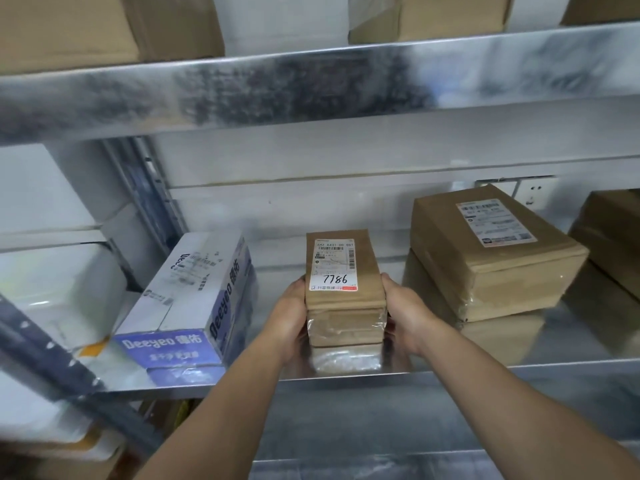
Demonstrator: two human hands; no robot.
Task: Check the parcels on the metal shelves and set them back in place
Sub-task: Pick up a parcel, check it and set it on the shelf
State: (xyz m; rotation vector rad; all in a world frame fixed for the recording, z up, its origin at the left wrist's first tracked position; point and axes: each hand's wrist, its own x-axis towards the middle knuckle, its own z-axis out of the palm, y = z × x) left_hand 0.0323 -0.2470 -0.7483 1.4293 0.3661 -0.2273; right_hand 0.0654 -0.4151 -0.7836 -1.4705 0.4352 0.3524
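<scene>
A narrow brown cardboard parcel (341, 306) with a white label marked 7786 sits on the shiny metal shelf (485, 370), its near end close to the front edge. My left hand (289, 317) grips its left side and my right hand (403, 317) grips its right side, thumbs up at the top edge. The parcel's near face is covered in clear tape. A larger brown parcel (495, 254) with a shipping label lies on the same shelf to the right.
A white and blue Deeyeo carton (194, 296) leans at the left of the shelf beside a grey upright post (52, 368). Another brown box (613, 233) sits at the far right. More cardboard boxes (104, 26) stand on the shelf above.
</scene>
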